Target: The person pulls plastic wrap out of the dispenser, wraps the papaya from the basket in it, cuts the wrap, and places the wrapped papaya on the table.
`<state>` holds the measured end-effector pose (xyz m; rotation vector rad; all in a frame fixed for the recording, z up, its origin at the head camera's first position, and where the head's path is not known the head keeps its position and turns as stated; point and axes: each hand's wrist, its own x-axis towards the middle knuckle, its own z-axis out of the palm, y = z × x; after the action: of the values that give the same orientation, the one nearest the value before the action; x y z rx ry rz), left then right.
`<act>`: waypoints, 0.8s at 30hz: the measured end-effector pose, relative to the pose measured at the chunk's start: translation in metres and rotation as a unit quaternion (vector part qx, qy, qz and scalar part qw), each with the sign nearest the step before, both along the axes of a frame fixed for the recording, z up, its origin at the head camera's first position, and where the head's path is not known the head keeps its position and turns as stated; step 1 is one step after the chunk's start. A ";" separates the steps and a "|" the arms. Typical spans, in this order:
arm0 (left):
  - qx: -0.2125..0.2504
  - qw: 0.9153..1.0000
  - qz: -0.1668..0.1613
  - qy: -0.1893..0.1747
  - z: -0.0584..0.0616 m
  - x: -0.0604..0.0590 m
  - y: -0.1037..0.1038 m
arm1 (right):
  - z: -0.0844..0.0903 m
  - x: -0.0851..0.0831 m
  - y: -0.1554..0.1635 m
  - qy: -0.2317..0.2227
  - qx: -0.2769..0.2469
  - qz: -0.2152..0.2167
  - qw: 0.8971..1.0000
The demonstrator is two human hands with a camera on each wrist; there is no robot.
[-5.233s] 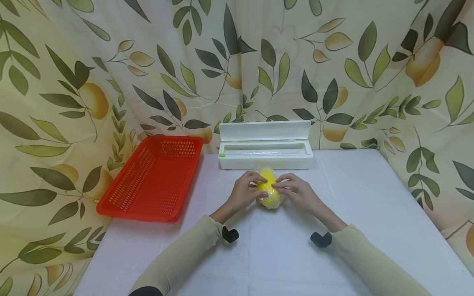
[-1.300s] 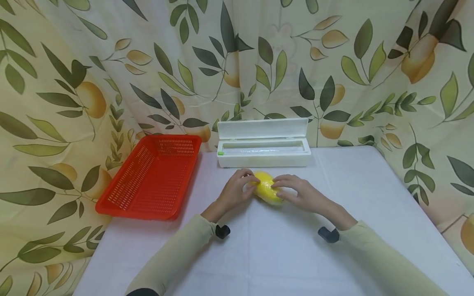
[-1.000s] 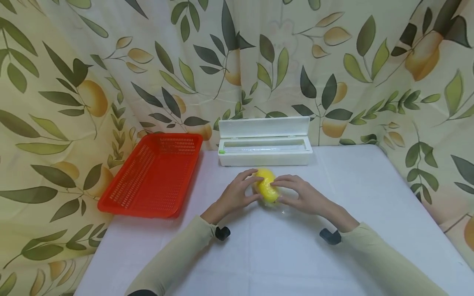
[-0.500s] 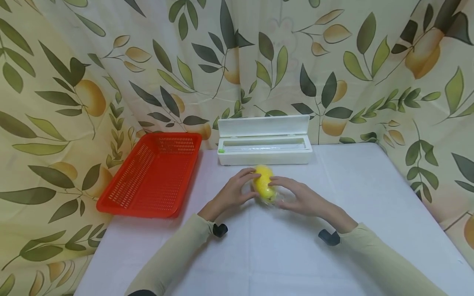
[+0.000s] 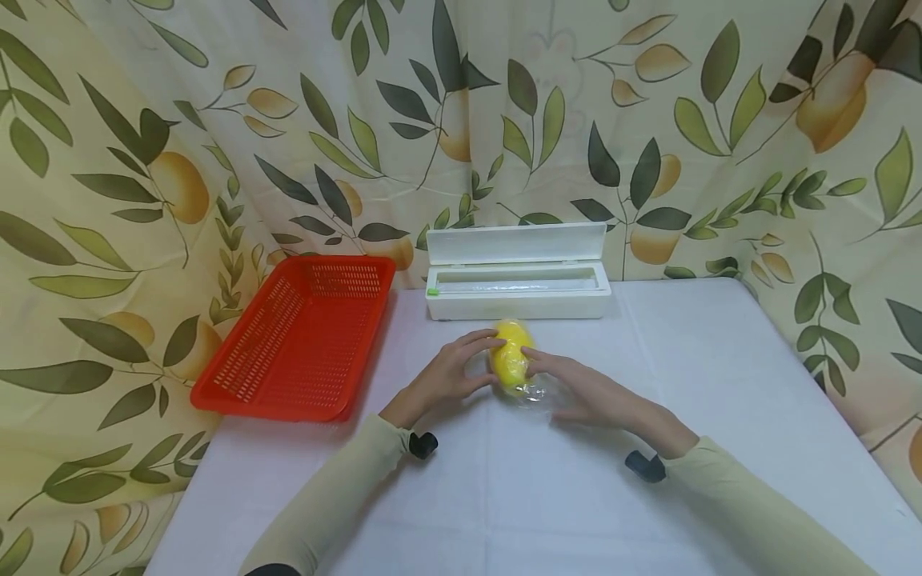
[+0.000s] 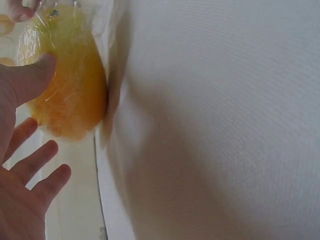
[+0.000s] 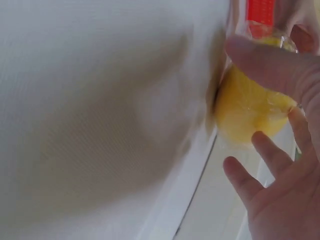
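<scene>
A yellow lemon (image 5: 510,362) wrapped in clear cling film lies on the white table (image 5: 720,384), just in front of the film dispenser. My left hand (image 5: 450,376) touches its left side; in the left wrist view the thumb (image 6: 27,80) rests on the lemon (image 6: 70,95) and the fingers are spread and straight. My right hand (image 5: 579,392) touches its right side, with the thumb (image 7: 265,62) laid across the lemon (image 7: 245,112) and the other fingers spread. A loose tail of film (image 5: 535,394) lies on the lemon's near side.
A white cling film dispenser (image 5: 519,304) stands with its lid up at the back of the table. A red slotted basket (image 5: 288,336) sits at the back left, partly over the table's edge. A leaf-patterned curtain hangs behind and at both sides.
The lemon has been turned between my hands and now points away from me. My right hand has slid back toward me and the film tail now shows.
</scene>
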<state>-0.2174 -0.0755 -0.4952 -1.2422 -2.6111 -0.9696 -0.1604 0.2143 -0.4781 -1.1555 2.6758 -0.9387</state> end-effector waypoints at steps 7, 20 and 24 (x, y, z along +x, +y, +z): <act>0.014 1.000 -0.013 0.003 0.001 0.001 0.001 | -0.005 -0.005 -0.003 0.064 -0.056 -0.018 0.996; 0.020 1.000 -0.015 0.000 0.004 0.014 0.010 | -0.001 -0.013 -0.014 0.118 -0.096 -0.061 0.986; 0.021 1.000 -0.006 0.007 0.006 0.018 0.014 | 0.001 -0.014 -0.018 0.128 -0.095 -0.081 0.984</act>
<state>-0.1995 -0.0619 -0.4892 -1.2503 -2.5616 -1.0093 -0.1744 0.1961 -0.4767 -1.1806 2.9762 -1.1682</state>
